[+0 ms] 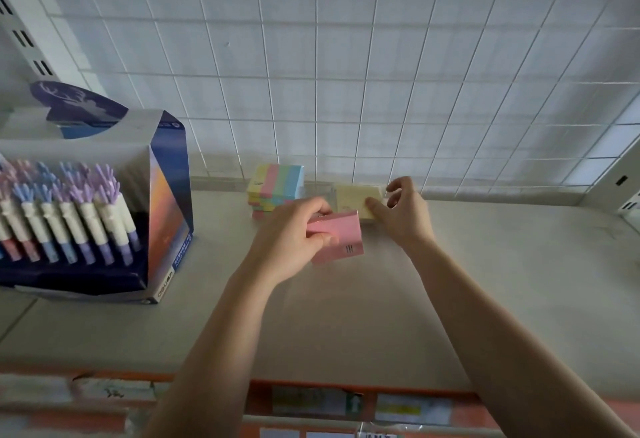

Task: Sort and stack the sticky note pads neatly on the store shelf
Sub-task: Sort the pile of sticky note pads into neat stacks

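The left hand (298, 229) pinches a pink sticky note pad (341, 238) between thumb and fingers, just above the shelf (485, 281). The right hand (401, 215) rests on a pale yellow pad (353, 198) — fingers spread, thumb touching it. A striped stack of pads (275, 188) sits beside them near the wire grid (346, 73) — a pen display box (104, 215) stands far left.

The pale shelf (346, 316) carries a pen display box (104, 229) at its left. A striped pad stack (275, 188) and a yellow pad (353, 200) sit near its back edge, close together.
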The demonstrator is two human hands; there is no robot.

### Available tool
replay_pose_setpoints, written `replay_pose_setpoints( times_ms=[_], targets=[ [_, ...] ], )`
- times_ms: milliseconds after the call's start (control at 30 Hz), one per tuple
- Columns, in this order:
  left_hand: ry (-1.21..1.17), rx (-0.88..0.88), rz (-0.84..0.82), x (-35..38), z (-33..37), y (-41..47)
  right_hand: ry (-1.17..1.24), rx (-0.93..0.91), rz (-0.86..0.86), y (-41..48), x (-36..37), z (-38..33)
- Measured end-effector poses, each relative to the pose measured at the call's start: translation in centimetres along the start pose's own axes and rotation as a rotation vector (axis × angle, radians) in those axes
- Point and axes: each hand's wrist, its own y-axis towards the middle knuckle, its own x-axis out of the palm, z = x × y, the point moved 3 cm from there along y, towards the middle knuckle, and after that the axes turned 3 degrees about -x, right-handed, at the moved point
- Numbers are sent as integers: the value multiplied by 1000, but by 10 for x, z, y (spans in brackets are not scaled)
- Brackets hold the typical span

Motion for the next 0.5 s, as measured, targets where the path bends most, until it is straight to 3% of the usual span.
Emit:
replay_pose_setpoints(
  times_ms=[333, 500],
  targets=[
    [4, -10, 11, 0, 3, -5, -13, -56, -203, -7, -4, 3],
    [8, -15, 13, 2, 5, -4, -88, -161, -145, -8, 0, 2]
  ],
)
